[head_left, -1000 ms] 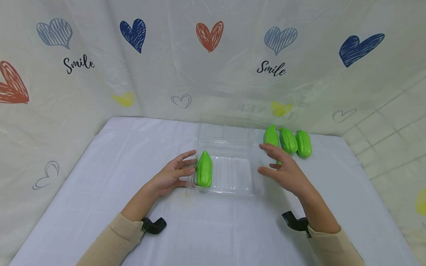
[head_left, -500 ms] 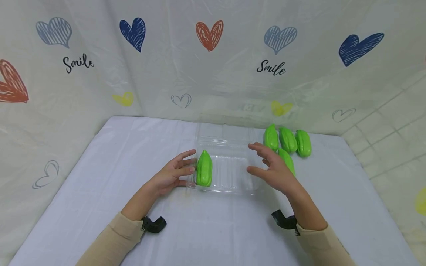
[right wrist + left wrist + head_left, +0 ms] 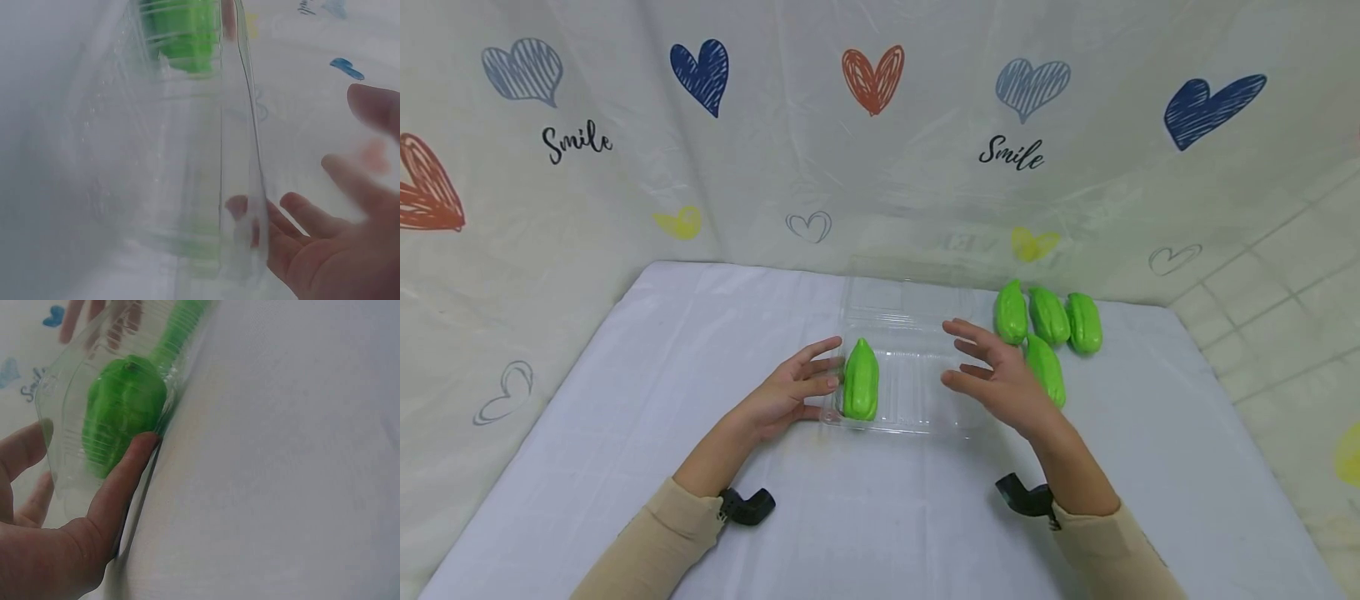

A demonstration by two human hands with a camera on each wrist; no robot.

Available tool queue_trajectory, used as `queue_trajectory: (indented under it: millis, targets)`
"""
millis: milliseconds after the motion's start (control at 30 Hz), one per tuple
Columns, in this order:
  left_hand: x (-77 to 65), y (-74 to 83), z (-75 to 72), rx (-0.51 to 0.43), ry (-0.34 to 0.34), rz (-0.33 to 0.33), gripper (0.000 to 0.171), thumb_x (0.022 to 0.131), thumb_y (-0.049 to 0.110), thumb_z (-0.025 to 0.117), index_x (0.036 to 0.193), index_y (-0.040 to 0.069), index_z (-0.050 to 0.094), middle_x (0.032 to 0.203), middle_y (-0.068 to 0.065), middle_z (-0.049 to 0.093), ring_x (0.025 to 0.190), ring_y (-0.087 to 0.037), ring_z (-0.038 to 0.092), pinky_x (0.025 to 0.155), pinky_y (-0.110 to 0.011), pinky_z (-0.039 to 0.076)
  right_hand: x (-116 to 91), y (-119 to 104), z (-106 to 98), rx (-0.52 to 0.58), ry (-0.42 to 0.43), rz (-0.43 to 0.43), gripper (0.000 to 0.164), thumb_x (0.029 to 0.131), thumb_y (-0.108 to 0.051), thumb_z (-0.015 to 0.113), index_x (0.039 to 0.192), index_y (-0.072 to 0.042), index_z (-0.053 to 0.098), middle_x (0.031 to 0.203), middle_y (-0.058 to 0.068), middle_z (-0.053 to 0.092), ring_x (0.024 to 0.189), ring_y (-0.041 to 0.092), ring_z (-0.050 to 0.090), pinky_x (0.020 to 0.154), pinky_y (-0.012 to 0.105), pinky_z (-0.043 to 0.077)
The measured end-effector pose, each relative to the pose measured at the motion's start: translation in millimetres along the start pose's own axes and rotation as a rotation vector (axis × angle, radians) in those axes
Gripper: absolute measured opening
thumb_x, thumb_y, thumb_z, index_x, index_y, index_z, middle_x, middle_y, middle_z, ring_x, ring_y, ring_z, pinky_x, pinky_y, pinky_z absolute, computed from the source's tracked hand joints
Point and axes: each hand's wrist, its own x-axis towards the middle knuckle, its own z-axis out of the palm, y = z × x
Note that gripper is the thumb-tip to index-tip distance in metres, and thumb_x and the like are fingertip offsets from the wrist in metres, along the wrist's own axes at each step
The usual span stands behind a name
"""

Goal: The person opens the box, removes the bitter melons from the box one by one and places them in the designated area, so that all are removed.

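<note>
A clear plastic clamshell box (image 3: 917, 392) lies on the table with its lid folded back toward the curtain. One glossy green star fruit (image 3: 861, 382) lies inside along its left wall, pointed end away from me. My left hand (image 3: 782, 392) rests against the box's left side, its fingers extended and spread; the left wrist view has one finger (image 3: 128, 481) low along the wall close to the fruit. My right hand (image 3: 1000, 379) is at the box's right side with fingers spread and nothing held. Its fingertips overlap the box's edge in the head view.
Several more green star fruits (image 3: 1049, 317) lie at the back right, with one star fruit (image 3: 1045, 369) nearer, just beyond my right hand. A white cloth (image 3: 865, 517) covers the table. A curtain (image 3: 925, 167) printed with hearts hangs behind it.
My right hand has moved left, from beside the loose star fruits to the box's right side, uncovering the nearest loose fruit. My left hand and the fruit in the box look unmoved.
</note>
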Motion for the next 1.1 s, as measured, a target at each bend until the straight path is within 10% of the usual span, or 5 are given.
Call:
queue_trajectory:
  millis: [1100]
  targets:
    - [0.5,0.4,0.8,0.022,0.017,-0.015,0.074,0.097,0.014,0.065,0.158,0.025,0.027,0.160,-0.011,0.028,0.140,-0.039,0.039,0.089,-0.049,0.056,28.0,11.3,49.4,0.271,-0.208,0.074,0.060,0.097,-0.010,0.063,0.151,-0.021,0.041,0.159,0.006,0.034,0.141,0.039,0.041,0.105,0.044,0.047]
